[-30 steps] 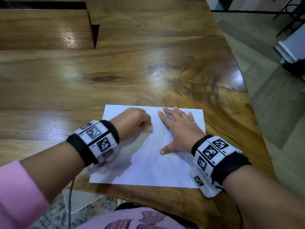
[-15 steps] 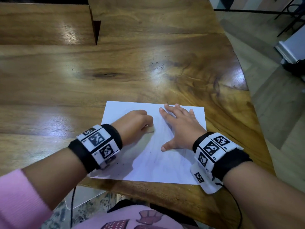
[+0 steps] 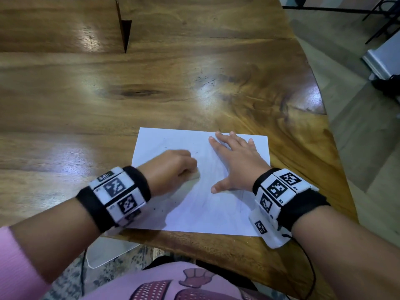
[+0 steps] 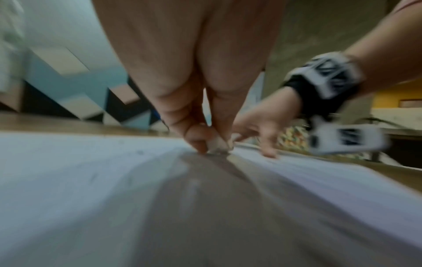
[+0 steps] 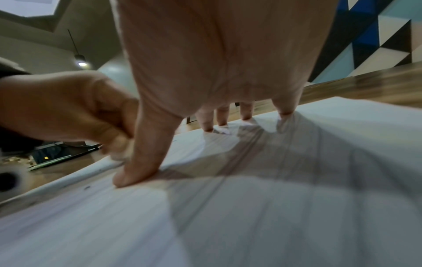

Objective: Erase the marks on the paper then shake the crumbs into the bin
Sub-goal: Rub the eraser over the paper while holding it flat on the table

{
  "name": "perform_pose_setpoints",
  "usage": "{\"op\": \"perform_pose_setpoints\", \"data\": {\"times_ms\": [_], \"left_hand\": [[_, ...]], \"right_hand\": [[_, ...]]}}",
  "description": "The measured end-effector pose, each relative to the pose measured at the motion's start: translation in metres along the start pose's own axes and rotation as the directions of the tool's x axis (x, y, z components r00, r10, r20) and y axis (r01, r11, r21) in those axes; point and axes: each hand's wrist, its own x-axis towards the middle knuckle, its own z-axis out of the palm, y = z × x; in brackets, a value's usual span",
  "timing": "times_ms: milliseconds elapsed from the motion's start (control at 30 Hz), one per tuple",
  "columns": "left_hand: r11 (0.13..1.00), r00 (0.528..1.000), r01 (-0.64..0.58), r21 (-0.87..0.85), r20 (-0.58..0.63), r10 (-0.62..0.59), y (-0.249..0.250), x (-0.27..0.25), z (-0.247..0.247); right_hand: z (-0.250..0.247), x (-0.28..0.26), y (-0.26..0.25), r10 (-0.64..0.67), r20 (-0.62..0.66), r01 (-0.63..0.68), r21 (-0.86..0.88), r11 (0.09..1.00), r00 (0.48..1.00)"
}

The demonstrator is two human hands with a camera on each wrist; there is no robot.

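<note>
The left hand (image 3: pixel 171 167) is curled into a fist, fingers and thumb pinching a small pale eraser (image 3: pixel 194 175) whose lower end touches the paper (image 3: pixel 216 211). The right hand (image 3: pixel 236 161) lies flat on the sheet with fingers straight and spread, thumb out to the side, its fingertips (image 5: pixel 209 126) pressing near the paper's far edge. There is one sheet of white paper, lying at the near edge of the wooden bench (image 3: pixel 173 83), toward its right side. One eraser is in view. Faint grey pencil lines (image 3: pixel 203 204) run across the sheet, and small dark crumbs (image 3: pixel 160 210) are scattered near its near-left corner; too small to count.
</note>
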Motion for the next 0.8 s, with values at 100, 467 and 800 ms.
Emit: {"op": "perform_pose_setpoints", "data": {"times_ms": [100, 467, 800], "left_hand": [[0.998, 0.984, -0.027, -0.05, 0.175, 0.035, 0.008, -0.041, 0.005], [0.987, 0.998, 0.035, 0.16, 0.039, -0.042, 0.008, -0.009, -0.005], [0.998, 0.994, 0.0, 0.062, 0.11, -0.007, 0.011, -0.008, -0.001]], "right_hand": [[0.0, 0.0, 0.001, -0.002, 0.001, 0.002, 0.002, 1.0, 1.0], [0.0, 0.0, 0.0, 0.002, 0.004, -0.003, 0.007, 1.0, 1.0], [0.001, 0.0, 0.001, -0.002, -0.002, 0.002, 0.0, 1.0, 1.0]]}}
